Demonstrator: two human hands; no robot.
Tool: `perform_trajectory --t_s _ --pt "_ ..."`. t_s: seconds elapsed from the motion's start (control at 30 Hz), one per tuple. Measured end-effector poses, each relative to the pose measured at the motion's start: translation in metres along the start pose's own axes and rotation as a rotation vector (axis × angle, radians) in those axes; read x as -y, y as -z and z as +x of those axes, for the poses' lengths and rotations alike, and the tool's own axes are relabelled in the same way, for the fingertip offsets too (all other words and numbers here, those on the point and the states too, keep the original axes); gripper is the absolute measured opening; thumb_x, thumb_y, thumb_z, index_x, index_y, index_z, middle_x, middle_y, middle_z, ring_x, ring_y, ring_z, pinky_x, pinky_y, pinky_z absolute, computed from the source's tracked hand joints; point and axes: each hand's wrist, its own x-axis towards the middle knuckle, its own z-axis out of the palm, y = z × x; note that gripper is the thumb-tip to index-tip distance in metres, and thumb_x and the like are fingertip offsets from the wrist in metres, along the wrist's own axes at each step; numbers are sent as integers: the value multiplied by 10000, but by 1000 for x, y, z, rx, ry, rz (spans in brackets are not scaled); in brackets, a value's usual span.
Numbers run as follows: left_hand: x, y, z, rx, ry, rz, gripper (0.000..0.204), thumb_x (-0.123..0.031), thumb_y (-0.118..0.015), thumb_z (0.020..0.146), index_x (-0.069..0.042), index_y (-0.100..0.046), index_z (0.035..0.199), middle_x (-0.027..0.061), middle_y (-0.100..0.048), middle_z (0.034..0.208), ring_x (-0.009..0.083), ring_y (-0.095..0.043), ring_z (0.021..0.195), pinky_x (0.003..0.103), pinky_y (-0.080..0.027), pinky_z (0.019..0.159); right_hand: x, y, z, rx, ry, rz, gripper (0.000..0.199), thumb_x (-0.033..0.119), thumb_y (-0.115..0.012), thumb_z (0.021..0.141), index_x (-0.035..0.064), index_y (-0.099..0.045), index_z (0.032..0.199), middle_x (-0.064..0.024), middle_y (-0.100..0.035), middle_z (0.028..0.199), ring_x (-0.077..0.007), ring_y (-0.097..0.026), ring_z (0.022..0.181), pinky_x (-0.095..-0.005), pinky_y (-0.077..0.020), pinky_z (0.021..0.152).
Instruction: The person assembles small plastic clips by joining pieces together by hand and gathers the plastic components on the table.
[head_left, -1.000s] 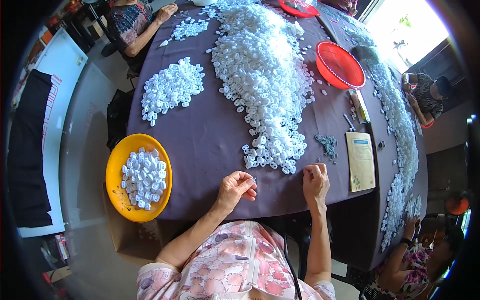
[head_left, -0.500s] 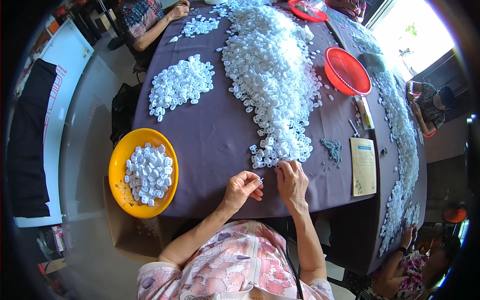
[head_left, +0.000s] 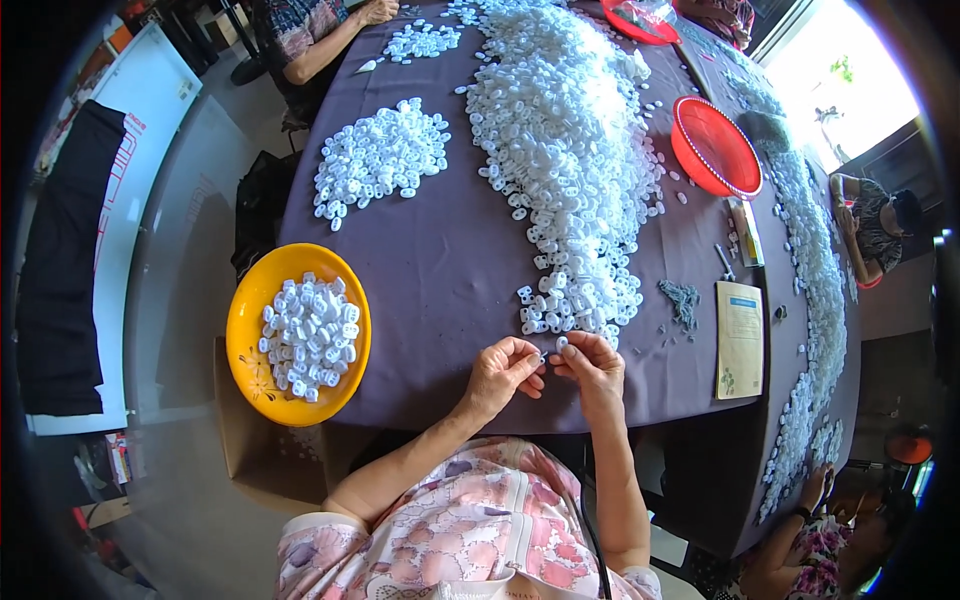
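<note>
My left hand is closed in a pinch near the table's front edge. A tiny pale thing pokes out at its fingertips, too small to name. Close beside it, my right hand pinches a small white oval plastic piece between thumb and forefinger. The fingertips of the two hands nearly meet. Just beyond them lies the near end of a long heap of similar white pieces, many showing two holes. To the left, a yellow bowl contains a mound of white pieces.
Separate piles of white pieces lie on the dark tablecloth. A red basket, grey scraps and a tan notebook are at the right. Below the yellow bowl stands a cardboard box. Other people sit around the tables.
My right hand has come away from the heap's near end with a white piece in its fingers, closer to my left hand. The whole view has shifted slightly.
</note>
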Motion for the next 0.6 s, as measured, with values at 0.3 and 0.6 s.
perform_trajectory --t_s 0.3,0.6 --pt "0 -1 -1 -15 -25 -10 118 -125 -571 906 -14 -561 946 82 -633 801 130 -624 638 263 -549 558 -4 1 -1 71 -90 159 181 -3 -606 851 14 -605 1031 -56 -654 874 -148 -667 762 -249 -559 656" --pt "-3 -3 -2 -29 -36 13 119 -116 -565 905 -9 -569 956 90 -638 809 137 -626 637 262 -548 562 -5 -1 -2 80 -50 127 189 -28 -623 827 14 -620 1011 -47 -651 873 -125 -650 758 -234 -543 681"
